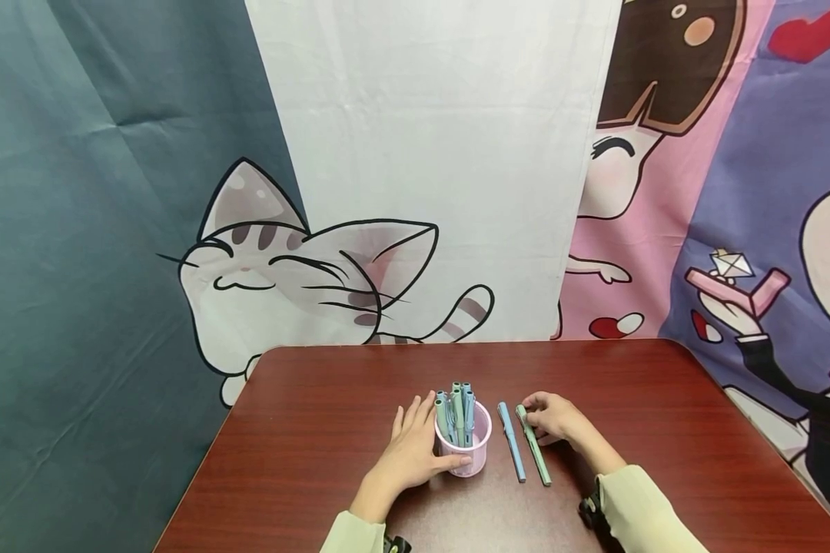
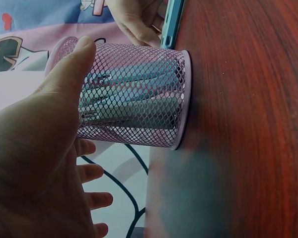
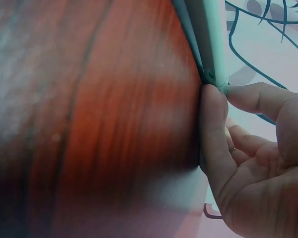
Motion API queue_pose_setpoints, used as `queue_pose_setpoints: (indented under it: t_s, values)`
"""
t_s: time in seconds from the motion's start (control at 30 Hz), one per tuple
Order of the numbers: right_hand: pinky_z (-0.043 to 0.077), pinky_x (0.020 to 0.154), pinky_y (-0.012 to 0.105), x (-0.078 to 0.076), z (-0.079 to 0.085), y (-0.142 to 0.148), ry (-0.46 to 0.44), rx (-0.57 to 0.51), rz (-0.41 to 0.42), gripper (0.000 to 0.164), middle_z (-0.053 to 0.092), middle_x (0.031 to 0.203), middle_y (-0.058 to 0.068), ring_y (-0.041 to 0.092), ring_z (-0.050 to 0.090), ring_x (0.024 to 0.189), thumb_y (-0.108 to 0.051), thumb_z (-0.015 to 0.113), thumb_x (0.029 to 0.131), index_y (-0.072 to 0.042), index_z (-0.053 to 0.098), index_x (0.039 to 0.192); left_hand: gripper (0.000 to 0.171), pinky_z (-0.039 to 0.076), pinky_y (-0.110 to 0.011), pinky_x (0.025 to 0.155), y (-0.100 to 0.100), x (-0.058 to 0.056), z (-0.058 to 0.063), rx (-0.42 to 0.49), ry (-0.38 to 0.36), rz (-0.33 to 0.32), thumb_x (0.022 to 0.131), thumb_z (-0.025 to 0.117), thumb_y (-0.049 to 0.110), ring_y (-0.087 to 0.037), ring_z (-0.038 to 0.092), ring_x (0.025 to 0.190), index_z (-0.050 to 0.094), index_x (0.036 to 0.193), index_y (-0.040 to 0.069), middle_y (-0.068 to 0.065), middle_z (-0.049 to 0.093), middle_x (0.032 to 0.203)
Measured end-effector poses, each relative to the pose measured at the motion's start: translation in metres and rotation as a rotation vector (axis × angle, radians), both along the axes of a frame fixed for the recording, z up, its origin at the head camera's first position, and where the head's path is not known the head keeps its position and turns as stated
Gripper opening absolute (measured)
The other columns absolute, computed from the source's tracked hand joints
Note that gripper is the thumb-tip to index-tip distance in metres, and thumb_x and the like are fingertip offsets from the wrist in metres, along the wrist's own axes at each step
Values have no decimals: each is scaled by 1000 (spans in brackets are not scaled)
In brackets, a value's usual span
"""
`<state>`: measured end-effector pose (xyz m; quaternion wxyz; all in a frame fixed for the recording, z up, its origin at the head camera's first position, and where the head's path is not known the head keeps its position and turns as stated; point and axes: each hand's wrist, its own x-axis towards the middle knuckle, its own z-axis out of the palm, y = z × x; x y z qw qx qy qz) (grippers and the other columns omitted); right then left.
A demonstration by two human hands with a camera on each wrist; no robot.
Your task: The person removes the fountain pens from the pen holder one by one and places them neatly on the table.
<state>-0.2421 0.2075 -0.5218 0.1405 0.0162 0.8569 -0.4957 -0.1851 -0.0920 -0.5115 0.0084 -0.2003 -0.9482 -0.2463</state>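
Your left forearm, in a pale sleeve (image 1: 354, 534), reaches up from the bottom edge and slants to the right across the reddish-brown wooden table (image 1: 318, 461). Your left hand (image 1: 411, 452) is beside the pink mesh pen holder (image 1: 477, 458), fingers long and spread along its left side, thumb laid across its near side; it steadies the holder, it seems, rather than gripping it. The holder stands upright, with blue and green pens (image 1: 459, 415) standing in its left part, and bare room shows inside its right part.

Just right of the holder, apart from it, a blue pen (image 1: 512, 442) lies on the table, pointing away from you with a slight slant. Beside it, to the right, a green pen (image 1: 536, 452) lies nearly parallel; whether its far end is off the wood, you cannot tell from here.

Your right hand (image 1: 556, 418) has that far end between thumb and forefinger, with hardly any gap beyond the pen's own thickness. The back of the hand is up, the fingers point left, and the forearm comes in from the lower right. The step in hand looks like taking hold of the green pen; lifting from this pinch would call for a secure hold at the tip, a level rise, and care not to nudge the blue pen alongside
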Motion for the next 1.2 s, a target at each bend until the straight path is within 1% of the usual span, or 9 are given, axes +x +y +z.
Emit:
queue_pose_setpoints:
  t_s: [0.2, 0.5, 0.77, 0.93, 1.0, 1.1, 1.2]
  values:
    - [60, 59, 38, -3, -2, 0, -5, -8, -8, 31, 62, 94, 13, 23, 64, 68, -3, 64, 92, 3, 60, 122, 111, 13, -64, 121, -1, 0, 0, 5, -6, -4, 79, 70, 73, -41, 22, 152, 32, 158, 5, -15, 26, 166]
    - [60, 58, 37, 0, -3, 1, -26, -7, -15, 29, 64, 92, 12, 22, 63, 65, -3, 64, 93, 2, 61, 121, 111, 12, -65, 120, -3, 2, 0, 22, -23, -28, 79, 71, 72, -41, 20, 153, 31, 158, 5, -15, 26, 166]
    - [61, 60, 39, -2, 1, 5, -8, 0, 7, 33, 66, 97, 13, 23, 65, 69, -9, 65, 95, 2, 59, 125, 110, 11, -65, 121, -3, -1, 4, 19, -19, -35, 80, 70, 71, -40, 19, 153, 31, 158, 5, -15, 24, 167]
    - [61, 61, 38, 0, 11, 8, 47, 5, 5, 37, 67, 95, 11, 20, 66, 69, -14, 66, 95, 2, 59, 127, 110, 10, -63, 121, -3, -3, 4, 5, -17, -35, 80, 69, 72, -39, 18, 153, 30, 159, 6, -13, 23, 167]
    - [61, 64, 38, 1, 16, 9, 77, -12, 0, 38, 66, 94, 12, 21, 67, 70, -14, 67, 95, 2, 59, 129, 110, 10, -63, 122, -3, -3, 3, 0, -16, -37, 81, 68, 73, -39, 18, 154, 30, 159, 6, -13, 23, 167]
    - [62, 69, 36, 5, 22, 10, 123, -40, 10, 41, 66, 98, 17, 24, 69, 77, -16, 67, 97, 4, 57, 132, 109, 10, -63, 122, -4, -3, 2, 2, -24, -38, 81, 69, 72, -39, 18, 154, 30, 159, 6, -13, 23, 167]
    - [62, 76, 37, 7, 29, 11, 164, -93, 30, 43, 66, 107, 23, 31, 72, 88, -17, 66, 99, 5, 56, 134, 109, 11, -63, 121, -4, -3, 2, 8, -27, -41, 81, 70, 71, -39, 18, 153, 30, 159, 4, -14, 23, 167]
